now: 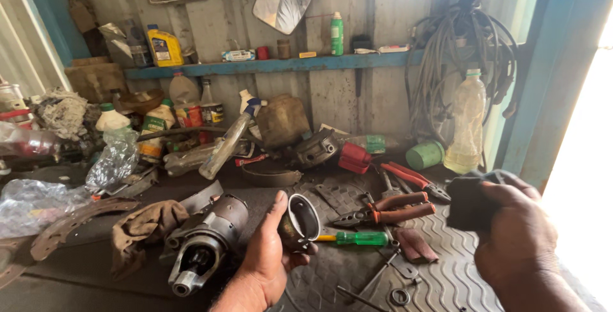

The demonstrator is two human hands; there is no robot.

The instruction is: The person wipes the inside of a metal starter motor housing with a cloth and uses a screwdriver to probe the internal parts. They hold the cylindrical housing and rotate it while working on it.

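My left hand grips a short, dirty metal cylinder cap with its open, pale inside turned toward me, just above the workbench. My right hand is raised at the right and pinches a dark folded piece of abrasive paper. A grimy starter motor lies on the bench just left of my left hand. Right of the cap lie a green-handled screwdriver and orange-handled pliers.
A ribbed rubber mat covers the bench's right part, with a washer and small metal bits on it. A brown rag, curved brake shoes, bottles and red cutters crowd the back. Hoses hang on the wall.
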